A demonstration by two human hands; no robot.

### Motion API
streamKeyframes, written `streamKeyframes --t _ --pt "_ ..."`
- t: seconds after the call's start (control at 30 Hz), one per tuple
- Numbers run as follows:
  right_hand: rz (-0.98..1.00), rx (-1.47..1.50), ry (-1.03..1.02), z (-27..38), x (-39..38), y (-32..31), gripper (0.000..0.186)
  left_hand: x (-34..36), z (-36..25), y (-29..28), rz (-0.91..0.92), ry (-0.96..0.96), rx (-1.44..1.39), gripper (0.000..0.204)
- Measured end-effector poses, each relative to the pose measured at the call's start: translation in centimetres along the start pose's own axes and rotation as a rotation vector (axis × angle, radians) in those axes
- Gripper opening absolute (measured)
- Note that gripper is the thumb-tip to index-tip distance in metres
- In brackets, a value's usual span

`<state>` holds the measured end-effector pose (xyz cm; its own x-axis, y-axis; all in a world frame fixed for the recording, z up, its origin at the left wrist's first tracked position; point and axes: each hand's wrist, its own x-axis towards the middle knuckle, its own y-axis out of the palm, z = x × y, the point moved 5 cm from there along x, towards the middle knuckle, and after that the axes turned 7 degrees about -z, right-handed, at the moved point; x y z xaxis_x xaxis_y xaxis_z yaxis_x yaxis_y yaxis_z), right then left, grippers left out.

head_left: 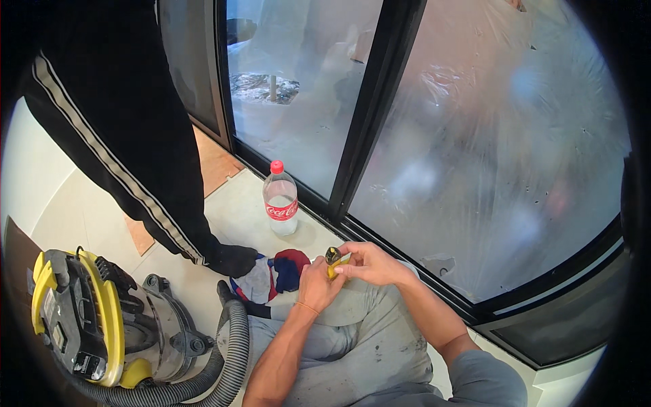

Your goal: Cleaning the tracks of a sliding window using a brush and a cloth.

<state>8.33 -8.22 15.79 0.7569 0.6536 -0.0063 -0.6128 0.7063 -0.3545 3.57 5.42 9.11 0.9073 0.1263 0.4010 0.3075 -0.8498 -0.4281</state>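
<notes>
My left hand (315, 282) is closed round a small yellow-and-black tool (333, 258) above my grey-trousered legs (380, 339). My right hand (366, 263) grips the same tool with thumb and fingers; its exact kind is unclear. Just beyond my hands a crumpled red, blue and grey cloth (288, 271) lies on the pale floor beside another person's dark-shod foot (234, 259). A plastic bottle (279, 190) with a red cap and red label stands upright near the door track, pale at its lower part.
Another person's leg (108, 122) in striped black trousers stands close on the left. A yellow-and-black vacuum (74, 312) and its ridged hose (234, 353) occupy the lower left. A sliding glass door (369, 136), partly covered in plastic sheeting (488, 149), runs along the top and right.
</notes>
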Motion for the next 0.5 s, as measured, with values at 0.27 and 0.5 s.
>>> streamKeyframes --t 0.27,0.5 --pt "-0.562 0.04 0.022 1.6 0.5 -7.3 0.025 0.4 -1.0 -0.3 0.008 -0.008 0.071 0.044" --pt "-0.808 -0.09 -0.157 5.4 0.6 -10.7 0.021 0.1 -0.3 0.1 -0.006 -0.018 0.1 0.051"
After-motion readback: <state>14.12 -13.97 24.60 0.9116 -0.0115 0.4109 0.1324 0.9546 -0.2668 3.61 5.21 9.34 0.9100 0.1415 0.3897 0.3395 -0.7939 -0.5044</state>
